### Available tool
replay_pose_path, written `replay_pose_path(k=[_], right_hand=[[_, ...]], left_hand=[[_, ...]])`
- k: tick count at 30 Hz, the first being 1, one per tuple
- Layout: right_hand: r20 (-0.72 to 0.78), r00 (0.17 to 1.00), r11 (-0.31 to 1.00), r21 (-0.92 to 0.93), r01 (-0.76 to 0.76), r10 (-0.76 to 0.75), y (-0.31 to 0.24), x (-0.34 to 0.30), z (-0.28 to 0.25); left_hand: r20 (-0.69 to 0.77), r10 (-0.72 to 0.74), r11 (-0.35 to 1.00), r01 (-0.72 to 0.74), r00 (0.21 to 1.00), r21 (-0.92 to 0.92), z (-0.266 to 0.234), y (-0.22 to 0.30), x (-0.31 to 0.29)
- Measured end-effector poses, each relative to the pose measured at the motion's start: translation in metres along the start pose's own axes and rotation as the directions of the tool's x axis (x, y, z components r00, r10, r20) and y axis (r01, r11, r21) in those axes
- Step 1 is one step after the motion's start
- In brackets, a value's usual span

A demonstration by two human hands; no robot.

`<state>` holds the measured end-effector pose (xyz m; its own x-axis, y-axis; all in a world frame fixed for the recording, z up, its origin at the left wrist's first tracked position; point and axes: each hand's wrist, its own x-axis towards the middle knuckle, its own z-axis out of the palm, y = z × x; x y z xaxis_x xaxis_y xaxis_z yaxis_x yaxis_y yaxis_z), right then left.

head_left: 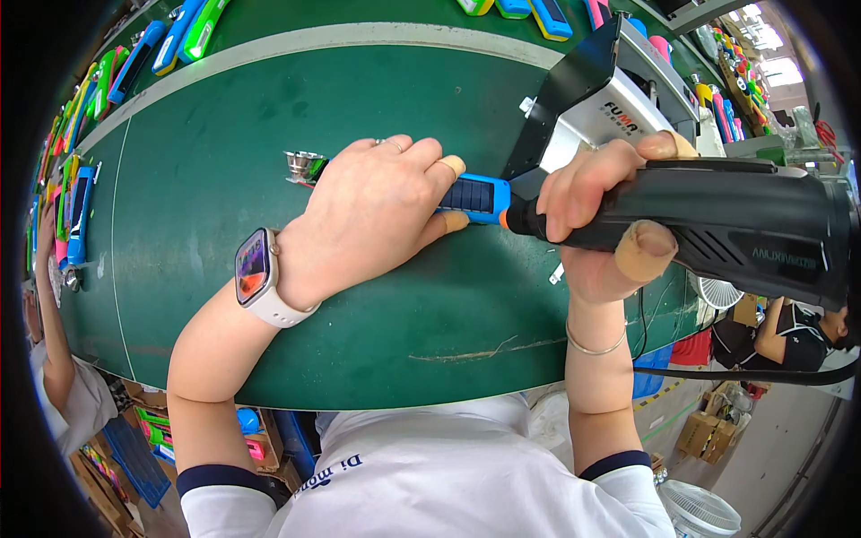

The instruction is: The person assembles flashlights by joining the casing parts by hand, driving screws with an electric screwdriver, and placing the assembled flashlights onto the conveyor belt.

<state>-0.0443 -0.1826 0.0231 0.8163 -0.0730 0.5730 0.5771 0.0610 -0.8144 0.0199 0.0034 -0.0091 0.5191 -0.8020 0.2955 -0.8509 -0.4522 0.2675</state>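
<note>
Bridging the torch (475, 197) from above, the left hand (377, 197) has its fingers bent over the far edge and its wrapped thumb along the near one, so the torch is pinched between them, low over the green bench (404, 99). The torch lies in front of the person, right of the bench's middle, its left part hidden under the palm. Its long axis runs left to right, the right end a little nearer the body. That end, with the solar panel (468, 192) facing up, points at the driver (744, 215); a bare reflector (305, 166) shows past the knuckles at the other end. The right hand (610, 197) is closed around the driver's front part, fingers and wrapped thumb on opposite sides. From this hand the torch lies to the left, its exposed end just beyond the orange ring (506, 219) at the driver's nose. Driver and torch stand nearly in line, end to end; whether the nose presses on the torch or sits slightly above it, I cannot tell. The left hand is the nearer, being on the torch itself. Behind the right hand stands a metal box (619, 112).
</note>
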Motion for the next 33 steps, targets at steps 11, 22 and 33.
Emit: replay_pose_path(k=[11, 22, 33], right_hand=[[-0.382, 0.924, 0.951, -0.294, -0.097, -0.024, -0.033, -0.025, -0.014], [0.309, 0.895, 0.506, -0.855, 0.114, 0.32, -0.008, -0.062, 0.023], [0.21, 0.91, 0.619, -0.783, -0.061, 0.356, 0.009, -0.064, 0.028]], left_hand=[[-0.036, 0.015, 0.995, -0.011, 0.999, 0.095, -0.022, 0.007, -0.044], [-0.101, -0.11, 0.992, 0.104, 0.989, -0.067, -0.014, 0.015, -0.081], [-0.214, 0.115, 0.991, -0.126, 0.97, -0.035, 0.003, 0.0, -0.078]])
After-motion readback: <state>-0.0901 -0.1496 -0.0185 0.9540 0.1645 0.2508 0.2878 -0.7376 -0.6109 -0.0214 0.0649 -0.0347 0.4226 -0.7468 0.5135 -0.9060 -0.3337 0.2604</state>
